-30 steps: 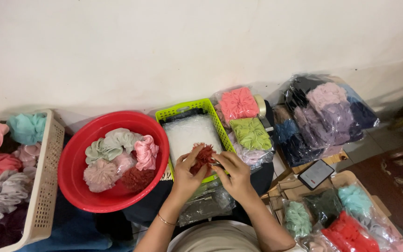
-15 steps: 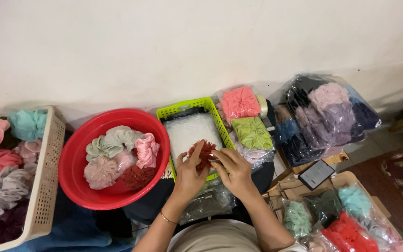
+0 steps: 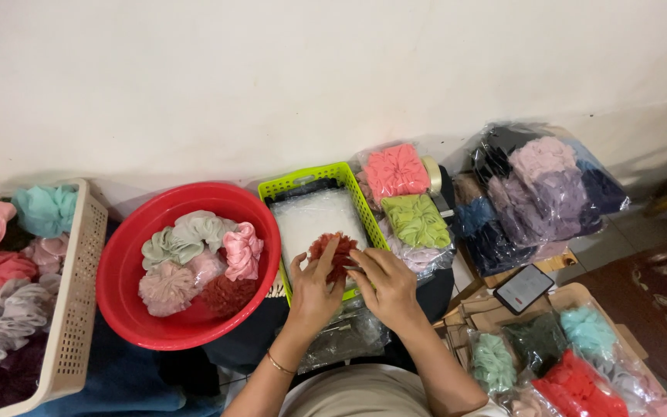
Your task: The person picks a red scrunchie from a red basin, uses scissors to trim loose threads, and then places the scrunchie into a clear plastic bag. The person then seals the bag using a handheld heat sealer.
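Note:
Both of my hands hold a dark red scrunchie [image 3: 332,252] over the near end of a lime green basket [image 3: 300,181]. My left hand [image 3: 313,291] grips its left and lower side, a thin bracelet on the wrist. My right hand [image 3: 384,283] pinches its right side with the fingertips. Clear plastic bags [image 3: 314,217] lie inside the basket under the scrunchie. A crumpled clear bag [image 3: 349,336] lies beneath my wrists.
A red basin [image 3: 128,266] with several scrunchies sits left of the basket, a beige basket [image 3: 76,287] of scrunchies beyond it. Bagged pink [image 3: 395,170] and green [image 3: 416,219] scrunchies, a big bag of dark ones [image 3: 538,193], a phone [image 3: 524,288] and more bagged scrunchies [image 3: 573,371] lie right.
My hands have turned and bunched the dark red scrunchie between them, staying over the green basket. Nothing else has moved.

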